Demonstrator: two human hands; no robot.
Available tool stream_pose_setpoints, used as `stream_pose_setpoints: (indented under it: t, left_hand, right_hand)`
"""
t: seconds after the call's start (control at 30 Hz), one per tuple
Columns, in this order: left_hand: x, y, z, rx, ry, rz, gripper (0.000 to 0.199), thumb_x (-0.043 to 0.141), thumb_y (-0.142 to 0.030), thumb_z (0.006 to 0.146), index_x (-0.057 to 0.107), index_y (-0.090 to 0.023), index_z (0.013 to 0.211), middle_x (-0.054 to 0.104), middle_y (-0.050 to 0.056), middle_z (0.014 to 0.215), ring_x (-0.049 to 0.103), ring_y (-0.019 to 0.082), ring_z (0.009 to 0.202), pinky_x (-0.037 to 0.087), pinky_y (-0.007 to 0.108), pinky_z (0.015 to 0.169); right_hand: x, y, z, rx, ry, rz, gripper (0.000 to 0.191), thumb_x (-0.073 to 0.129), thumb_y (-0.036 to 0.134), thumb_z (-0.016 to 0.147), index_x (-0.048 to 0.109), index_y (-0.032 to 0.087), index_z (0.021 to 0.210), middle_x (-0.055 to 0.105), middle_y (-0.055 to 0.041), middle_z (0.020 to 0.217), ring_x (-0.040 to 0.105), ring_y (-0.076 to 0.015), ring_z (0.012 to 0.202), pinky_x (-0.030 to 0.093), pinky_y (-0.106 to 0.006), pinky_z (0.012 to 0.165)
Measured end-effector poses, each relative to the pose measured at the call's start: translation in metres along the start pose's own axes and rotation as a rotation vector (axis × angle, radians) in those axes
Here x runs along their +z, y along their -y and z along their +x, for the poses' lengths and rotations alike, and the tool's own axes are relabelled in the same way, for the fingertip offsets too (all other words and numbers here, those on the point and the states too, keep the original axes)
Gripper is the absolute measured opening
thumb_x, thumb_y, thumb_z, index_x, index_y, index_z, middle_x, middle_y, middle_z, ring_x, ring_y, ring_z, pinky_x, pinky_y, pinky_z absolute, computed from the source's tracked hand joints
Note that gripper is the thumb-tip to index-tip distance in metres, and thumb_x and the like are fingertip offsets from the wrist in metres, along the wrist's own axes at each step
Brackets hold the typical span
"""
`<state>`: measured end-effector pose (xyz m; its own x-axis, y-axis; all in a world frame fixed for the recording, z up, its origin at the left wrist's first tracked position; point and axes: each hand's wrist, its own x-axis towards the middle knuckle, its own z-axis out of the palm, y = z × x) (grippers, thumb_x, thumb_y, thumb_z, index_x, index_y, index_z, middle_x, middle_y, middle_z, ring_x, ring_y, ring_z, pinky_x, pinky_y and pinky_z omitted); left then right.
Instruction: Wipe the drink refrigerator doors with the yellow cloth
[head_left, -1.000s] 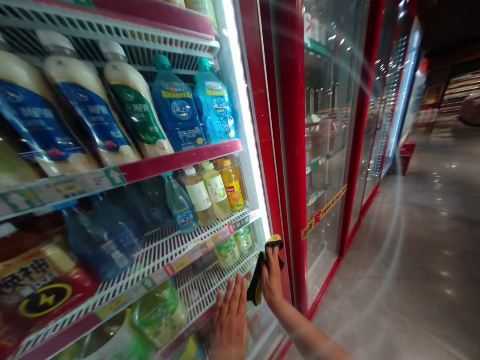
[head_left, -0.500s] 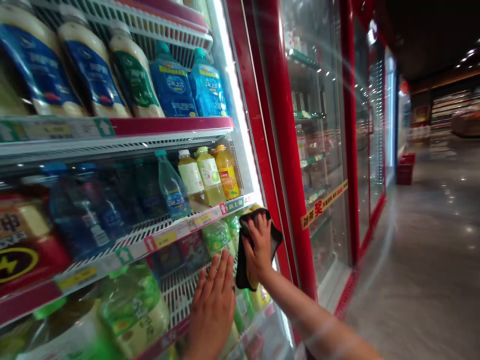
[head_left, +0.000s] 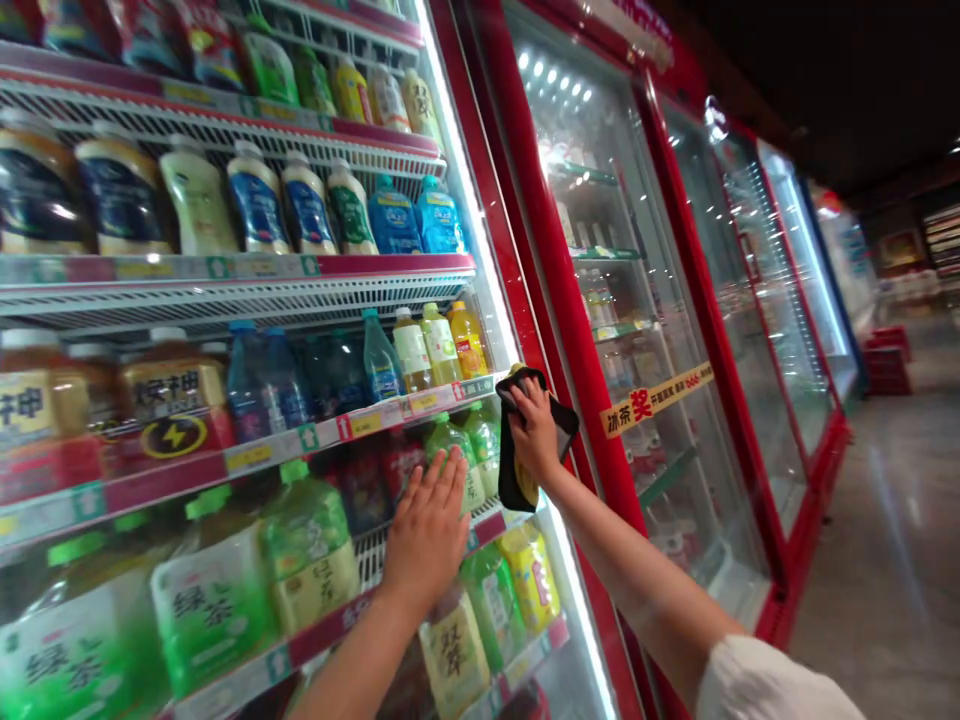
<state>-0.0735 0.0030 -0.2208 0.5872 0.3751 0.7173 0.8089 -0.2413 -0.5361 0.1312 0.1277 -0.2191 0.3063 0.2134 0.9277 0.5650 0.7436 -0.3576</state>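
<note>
Plastic green-tea bottles [head_left: 214, 595] crowd the lower left, below a white slatted shelf [head_left: 225, 305]; mid-frame, the left hand [head_left: 429, 525], fingers straight, holding nothing, partly blocks a green bottle [head_left: 448, 432]. Right of centre, the right hand [head_left: 535, 425], fingers spread, lies over a limp black-and-yellow cloth [head_left: 517, 482] beside a glossy red frame [head_left: 562, 300].

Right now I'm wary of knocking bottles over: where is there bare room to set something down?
The polished grey floor shows a bare stretch right of the red-framed glass cabinets. A small white wire shelf patch shows between a large green-capped plastic bottle and the left hand; whether glass covers it, I can't tell. Two shelves up, white-capped plastic bottles stand crowded.
</note>
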Motion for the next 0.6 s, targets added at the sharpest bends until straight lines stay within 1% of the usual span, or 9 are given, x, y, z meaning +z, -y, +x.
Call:
stream_pose_setpoints:
  t: [0.07,0.1,0.2,0.27,0.33,0.4,0.47,0.53,0.6]
  left_hand:
    - [0.000,0.000,-0.002,0.004,0.004,0.008,0.070,0.049,-0.037,0.098,0.028,-0.018,0.162,0.034,0.006,0.166,0.032,0.025,0.155,0.027,0.044,0.127]
    - [0.001,0.000,-0.004,0.004,0.006,0.011,0.070,0.050,-0.037,0.098,0.029,-0.017,0.162,0.034,0.006,0.167,0.032,0.025,0.155,0.027,0.044,0.127]
    - [0.006,0.001,-0.010,0.013,0.013,0.016,0.072,0.052,-0.037,0.096,0.030,-0.017,0.161,0.034,0.007,0.167,0.031,0.024,0.155,0.026,0.044,0.128]
    - [0.008,0.002,-0.014,0.024,0.014,0.029,0.072,0.052,-0.035,0.096,0.029,-0.016,0.161,0.035,0.007,0.167,0.030,0.024,0.155,0.028,0.044,0.127]
    - [0.009,0.004,-0.016,0.036,0.012,0.046,0.073,0.051,-0.033,0.096,0.026,-0.016,0.162,0.034,0.008,0.167,0.030,0.024,0.156,0.028,0.044,0.126]
    - [0.009,0.006,-0.016,0.047,0.016,0.053,0.075,0.052,-0.033,0.096,0.024,-0.017,0.163,0.033,0.008,0.168,0.029,0.024,0.156,0.029,0.045,0.126]
    - [0.008,0.007,-0.015,0.056,0.028,0.042,0.076,0.054,-0.037,0.095,0.025,-0.018,0.163,0.033,0.007,0.168,0.030,0.024,0.156,0.029,0.045,0.126]
    - [0.005,0.007,-0.015,0.060,0.046,0.030,0.076,0.054,-0.038,0.095,0.026,-0.019,0.162,0.032,0.006,0.168,0.030,0.024,0.156,0.029,0.043,0.126]
    - [0.002,0.006,-0.016,0.059,0.064,0.024,0.075,0.054,-0.036,0.094,0.026,-0.019,0.162,0.032,0.006,0.168,0.028,0.023,0.156,0.027,0.042,0.126]
  right_hand:
    - [-0.006,-0.008,-0.005,0.011,-0.027,0.017,0.054,0.046,0.013,0.088,0.065,0.022,0.137,0.050,-0.0093,0.157,0.034,-0.0257,0.154,0.026,-0.055,0.127]
    - [-0.009,-0.013,-0.016,0.020,-0.039,0.026,0.054,0.046,0.013,0.087,0.064,0.021,0.138,0.050,-0.0098,0.157,0.034,-0.0252,0.154,0.027,-0.054,0.127]
    - [-0.019,-0.033,-0.063,0.056,-0.043,0.040,0.058,0.045,0.011,0.086,0.063,0.021,0.140,0.049,-0.0094,0.158,0.032,-0.0244,0.154,0.028,-0.053,0.127]
    - [-0.021,-0.042,-0.080,0.055,-0.018,0.043,0.058,0.045,0.011,0.086,0.063,0.022,0.140,0.048,-0.0091,0.159,0.030,-0.0247,0.155,0.027,-0.055,0.127]
    - [-0.018,-0.044,-0.069,0.056,-0.016,0.035,0.057,0.043,0.011,0.087,0.062,0.021,0.140,0.047,-0.0096,0.159,0.028,-0.0251,0.156,0.026,-0.056,0.127]
    - [-0.011,-0.035,-0.041,0.079,-0.045,0.007,0.058,0.041,0.012,0.088,0.061,0.019,0.142,0.043,-0.0110,0.162,0.026,-0.0262,0.157,0.024,-0.058,0.127]
    - [-0.004,-0.021,-0.017,0.087,-0.057,-0.038,0.057,0.041,0.014,0.090,0.057,0.017,0.145,0.039,-0.0125,0.165,0.023,-0.0280,0.158,0.023,-0.059,0.127]
    - [-0.001,-0.009,-0.014,0.025,-0.009,-0.087,0.056,0.043,0.020,0.094,0.054,0.016,0.148,0.035,-0.0132,0.166,0.021,-0.0299,0.158,0.022,-0.060,0.126]
    - [-0.005,-0.005,-0.033,-0.100,0.100,-0.121,0.053,0.048,0.028,0.097,0.053,0.020,0.149,0.038,-0.0119,0.165,0.023,-0.0302,0.158,0.022,-0.060,0.126]
